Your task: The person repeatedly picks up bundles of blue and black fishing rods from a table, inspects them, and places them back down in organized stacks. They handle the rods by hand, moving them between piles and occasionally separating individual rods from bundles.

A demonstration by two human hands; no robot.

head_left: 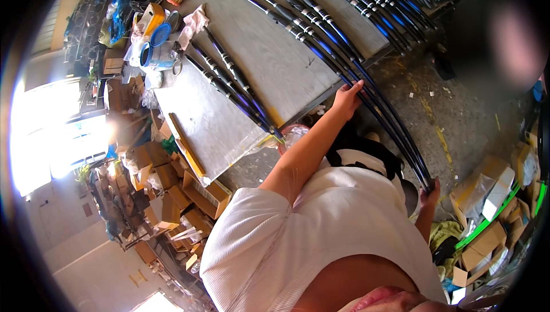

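Several long black-and-blue fishing rods [381,103] reach from the grey table over its edge and out past my body. My left hand [346,100] is closed around a rod near the table edge, its fingertips partly hidden behind the shafts. Further right, my right hand [429,193] grips the bunched lower ends of the rods; part of it is covered by them. The reel-seat sections [298,23] of these rods lie over the tabletop. A separate group of three fishing rods [226,80] rests on the table to the left of my left hand.
More rods [372,3] lie at the table's far side. A blue tub [157,54], a pink cloth [193,26] and clutter stand at the left edge. Cardboard boxes [487,243] are piled on the right, others [200,194] on the left. Another person [504,48] is at upper right.
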